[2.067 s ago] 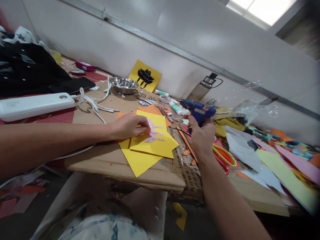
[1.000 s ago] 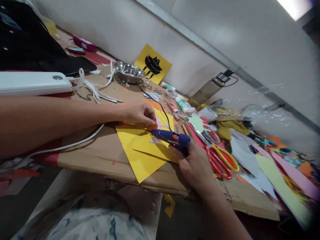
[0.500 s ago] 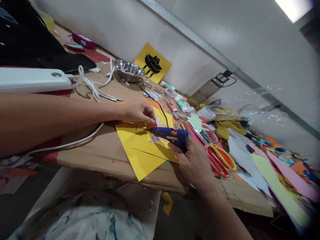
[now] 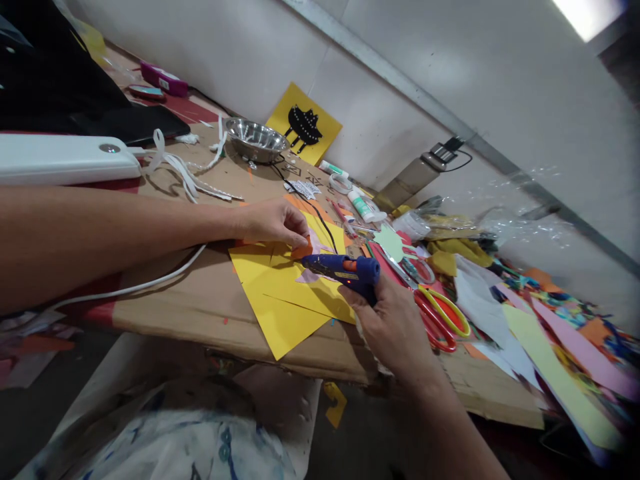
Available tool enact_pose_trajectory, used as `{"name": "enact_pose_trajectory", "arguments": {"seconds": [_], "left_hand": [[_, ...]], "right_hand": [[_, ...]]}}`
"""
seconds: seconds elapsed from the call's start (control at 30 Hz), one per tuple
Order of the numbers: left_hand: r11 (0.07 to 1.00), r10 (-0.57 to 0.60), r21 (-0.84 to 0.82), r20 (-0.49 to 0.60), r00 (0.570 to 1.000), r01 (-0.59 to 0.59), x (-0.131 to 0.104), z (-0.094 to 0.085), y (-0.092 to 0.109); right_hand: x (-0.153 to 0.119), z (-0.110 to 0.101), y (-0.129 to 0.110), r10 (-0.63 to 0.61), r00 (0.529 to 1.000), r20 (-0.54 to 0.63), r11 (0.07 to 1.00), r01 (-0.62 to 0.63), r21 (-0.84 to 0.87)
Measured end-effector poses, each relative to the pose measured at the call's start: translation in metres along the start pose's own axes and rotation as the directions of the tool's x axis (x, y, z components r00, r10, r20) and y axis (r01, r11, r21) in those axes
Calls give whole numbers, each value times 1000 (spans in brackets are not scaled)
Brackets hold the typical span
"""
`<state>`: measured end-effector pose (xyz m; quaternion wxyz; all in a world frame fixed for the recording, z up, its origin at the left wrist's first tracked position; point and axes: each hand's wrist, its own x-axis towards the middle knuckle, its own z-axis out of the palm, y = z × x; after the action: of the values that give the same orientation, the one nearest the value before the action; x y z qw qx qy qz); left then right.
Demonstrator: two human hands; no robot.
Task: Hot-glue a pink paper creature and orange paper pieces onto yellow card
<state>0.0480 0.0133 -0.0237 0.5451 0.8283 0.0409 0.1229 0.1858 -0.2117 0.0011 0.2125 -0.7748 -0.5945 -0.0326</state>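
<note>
The left hand (image 4: 281, 221) has its grip narrowed on an orange paper piece (image 4: 303, 249) over the yellow cards (image 4: 283, 321); the right hand (image 4: 393, 323) wraps a blue hot-glue gun (image 4: 336, 268), nozzle close by. I'd dab sparingly, fingertips well clear of the tip.

Left hand (image 4: 279, 223) pinched, right hand (image 4: 393, 325) curled

Single head-worn view, facing forward and down from behind and above the left hand (image 4: 277, 223) and right hand (image 4: 395, 327). The worktop (image 4: 175, 293) surrounds them at close range; the wall (image 4: 450, 73) rises beyond, aslant.
</note>
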Motion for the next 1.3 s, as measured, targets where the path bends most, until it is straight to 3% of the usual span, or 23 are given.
{"name": "enact_pose_trajectory", "arguments": {"seconds": [0.53,0.8,1.1,1.3], "left_hand": [[997,-54,58,-65,996,58,0,-1,1],[995,20,103,-72,997,-12,0,1,-3],[938,71,347,-209,975,6,-6,0,10],[934,102,357,-246,964,-7,-1,-10,-1]], "right_hand": [[-2,-10,3,49,996,75,996,-54,67],[4,-9,7,20,999,43,994,-25,107],[25,-8,20,-29,995,94,978,9,208],[53,-18,18,-122,983,139,975,93,200]]}}
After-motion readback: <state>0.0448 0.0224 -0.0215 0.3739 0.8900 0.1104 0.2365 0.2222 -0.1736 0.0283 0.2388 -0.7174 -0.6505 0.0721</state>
